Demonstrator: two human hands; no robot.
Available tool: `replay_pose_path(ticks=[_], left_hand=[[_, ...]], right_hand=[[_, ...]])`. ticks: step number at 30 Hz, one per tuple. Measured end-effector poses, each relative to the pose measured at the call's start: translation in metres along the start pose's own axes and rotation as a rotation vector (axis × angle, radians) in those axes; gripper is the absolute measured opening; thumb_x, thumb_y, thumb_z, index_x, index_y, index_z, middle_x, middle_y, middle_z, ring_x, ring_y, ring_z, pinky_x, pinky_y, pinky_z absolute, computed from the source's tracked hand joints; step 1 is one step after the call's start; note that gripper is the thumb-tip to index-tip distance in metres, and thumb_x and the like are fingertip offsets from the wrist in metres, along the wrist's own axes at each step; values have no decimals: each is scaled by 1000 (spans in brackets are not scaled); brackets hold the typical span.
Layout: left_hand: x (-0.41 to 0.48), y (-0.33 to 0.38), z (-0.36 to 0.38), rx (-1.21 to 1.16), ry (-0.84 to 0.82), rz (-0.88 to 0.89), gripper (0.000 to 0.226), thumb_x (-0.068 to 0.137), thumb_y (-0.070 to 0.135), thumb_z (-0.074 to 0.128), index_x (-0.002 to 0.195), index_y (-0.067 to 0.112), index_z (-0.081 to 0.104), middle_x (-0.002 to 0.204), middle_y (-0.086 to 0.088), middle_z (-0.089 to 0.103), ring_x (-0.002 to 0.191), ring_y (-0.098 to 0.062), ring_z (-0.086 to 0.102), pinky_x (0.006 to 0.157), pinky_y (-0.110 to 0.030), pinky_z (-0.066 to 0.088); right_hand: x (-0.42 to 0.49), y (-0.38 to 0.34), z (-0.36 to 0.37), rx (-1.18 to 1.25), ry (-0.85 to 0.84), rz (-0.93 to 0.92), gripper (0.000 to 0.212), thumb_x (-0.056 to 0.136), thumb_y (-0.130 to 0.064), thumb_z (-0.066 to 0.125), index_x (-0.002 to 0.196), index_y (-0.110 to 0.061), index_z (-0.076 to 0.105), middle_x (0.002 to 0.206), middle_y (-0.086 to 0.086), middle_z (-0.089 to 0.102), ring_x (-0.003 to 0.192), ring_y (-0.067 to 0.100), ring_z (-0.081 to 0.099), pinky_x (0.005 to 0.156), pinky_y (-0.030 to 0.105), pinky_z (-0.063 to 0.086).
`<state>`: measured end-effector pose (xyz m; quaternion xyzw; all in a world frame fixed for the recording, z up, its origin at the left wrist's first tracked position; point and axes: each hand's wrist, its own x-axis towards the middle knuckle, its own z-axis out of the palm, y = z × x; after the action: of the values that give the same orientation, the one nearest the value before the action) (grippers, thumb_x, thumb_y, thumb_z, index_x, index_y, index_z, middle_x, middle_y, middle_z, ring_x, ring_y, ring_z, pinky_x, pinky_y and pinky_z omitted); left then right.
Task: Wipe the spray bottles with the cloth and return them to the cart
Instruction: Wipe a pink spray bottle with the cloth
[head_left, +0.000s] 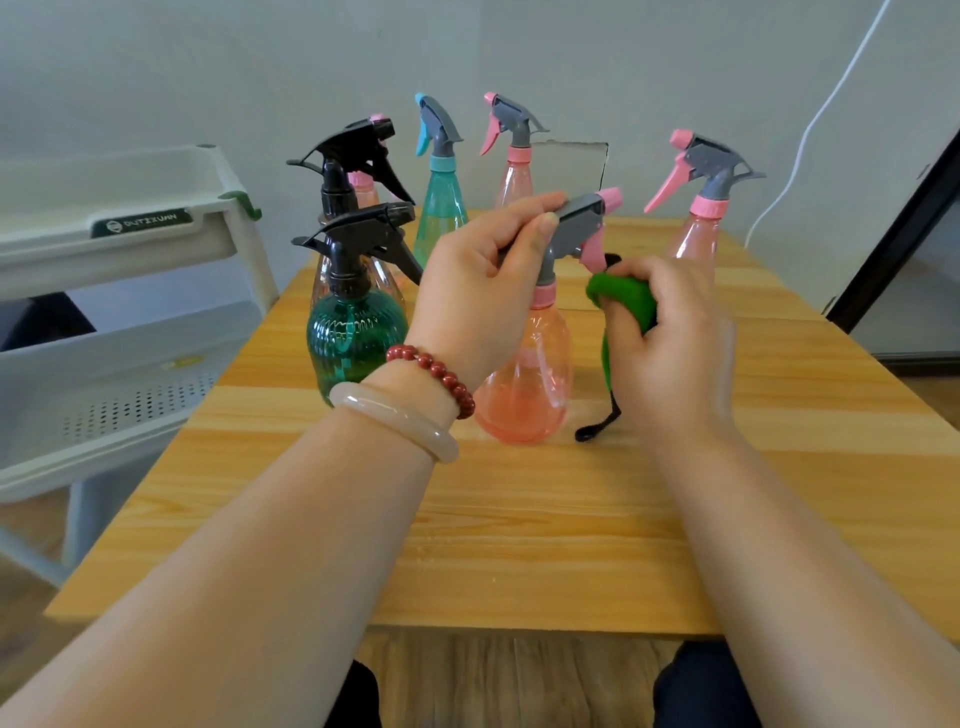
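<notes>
The pink spray bottle (524, 379) stands upright, bunched green cloth (623, 296) beside its neck.

A light wooden counter (519, 519) with pale and honey-coloured stripes stands against a plain white wall (208, 62). A white cable (807, 136) runs down the wall at right, near a black door frame (893, 234). Wood-grain floor (509, 675) shows below.

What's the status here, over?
Left hand grips pink bottle by sprayer head. Right hand holds green cloth beside neck. Dark green bottle close at left.
</notes>
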<state>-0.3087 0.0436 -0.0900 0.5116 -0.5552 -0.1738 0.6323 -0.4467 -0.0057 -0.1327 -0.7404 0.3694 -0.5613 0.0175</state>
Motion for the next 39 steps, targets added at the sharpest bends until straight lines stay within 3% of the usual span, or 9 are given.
replay_pose_path(ticks=[4,9,15,20,23,27,30,35,39], left_hand=[[0,-2,-1,4,-5,9,25,102,16,50,120,18,67,89,9,68,76,9,59,67,-6,47],[-1,-1,-2,-17,-20,16,22,102,15,51,116,23,66,85,9,66,71,8,58,66,-9,49],[2,-3,-4,-60,-40,-32,24,101,18,51,118,25,67,93,12,68,78,8,60,75,-12,51],[4,-8,-9,-178,-133,-111,26,102,19,48,117,30,66,114,-2,71,105,-17,67,97,-37,52],[7,-9,-13,-337,-197,-180,29,104,12,43,125,16,63,123,-12,67,104,-22,66,85,-30,54],[7,-10,-11,-458,-237,-217,29,103,7,42,124,12,61,129,-16,63,121,-26,59,103,-35,48],[5,-11,-9,-530,-235,-230,28,102,8,43,120,14,63,126,-13,66,119,-21,62,108,-36,44],[5,-6,-11,-596,-230,-273,29,103,5,38,121,9,61,120,-17,66,110,-25,61,104,-43,44],[3,-7,-7,-655,-234,-266,29,103,4,38,117,8,62,108,-8,71,104,-17,66,96,-29,52]], right_hand=[[4,-10,2,39,51,-20,12,89,-3,61,97,-6,67,92,-6,60,89,11,54,78,7,37],[-4,7,2,63,-20,277,14,89,-4,61,95,-17,64,96,0,65,88,12,57,76,16,46],[13,-20,-20,28,278,63,14,88,-10,64,102,-8,65,95,-14,54,88,-5,45,80,0,32],[7,-29,-2,58,131,-138,18,84,1,66,101,-1,68,99,-1,65,95,11,57,89,9,36],[-2,-33,10,103,23,-106,23,81,8,65,101,-1,70,98,7,68,95,16,60,87,11,39],[7,-33,0,54,48,-116,20,82,2,67,101,-4,71,99,8,67,96,13,58,88,5,35],[15,-38,-1,44,129,-92,21,83,0,67,104,-4,70,102,10,66,98,4,52,90,1,30],[6,-43,1,24,-97,-110,26,80,2,62,103,-7,70,102,8,63,95,18,58,81,9,37],[17,-43,-4,18,58,-91,19,83,-1,66,101,-5,70,100,9,65,99,16,57,87,0,30]])
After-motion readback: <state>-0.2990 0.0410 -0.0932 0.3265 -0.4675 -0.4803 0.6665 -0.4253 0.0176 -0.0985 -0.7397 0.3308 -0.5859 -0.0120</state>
